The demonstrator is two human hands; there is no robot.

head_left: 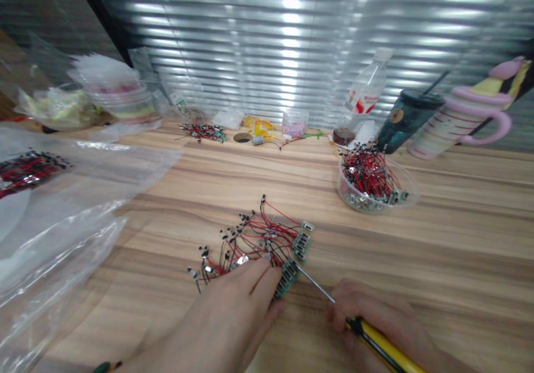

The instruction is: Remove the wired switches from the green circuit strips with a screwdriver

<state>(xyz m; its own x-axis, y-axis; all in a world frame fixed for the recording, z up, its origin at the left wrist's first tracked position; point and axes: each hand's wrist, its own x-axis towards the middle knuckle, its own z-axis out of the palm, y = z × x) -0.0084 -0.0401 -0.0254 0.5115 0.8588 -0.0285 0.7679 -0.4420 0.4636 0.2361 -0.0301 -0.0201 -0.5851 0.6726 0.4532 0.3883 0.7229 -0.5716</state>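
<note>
Green circuit boards (287, 277) with red and black wires (271, 231) lie in a fanned bunch on the wooden table. My left hand (246, 289) rests over the near part of the bunch, its fingers pressed together on the boards; its thumb is at their near edge. A yellow and black soldering iron or screwdriver (377, 342) is in my right hand (367, 312), whose fingers are wrapped round its front. The thin metal shaft points up and left, its tip at the upper end of the boards.
A clear bowl (411, 187) of wired boards stands right of centre. Behind it are a bottle (367, 92), a dark tumbler (406, 117) and a pink-handled cup (453, 117). Plastic sheeting (95, 195) covers the left side. Another wired pile (206, 132) lies at the back.
</note>
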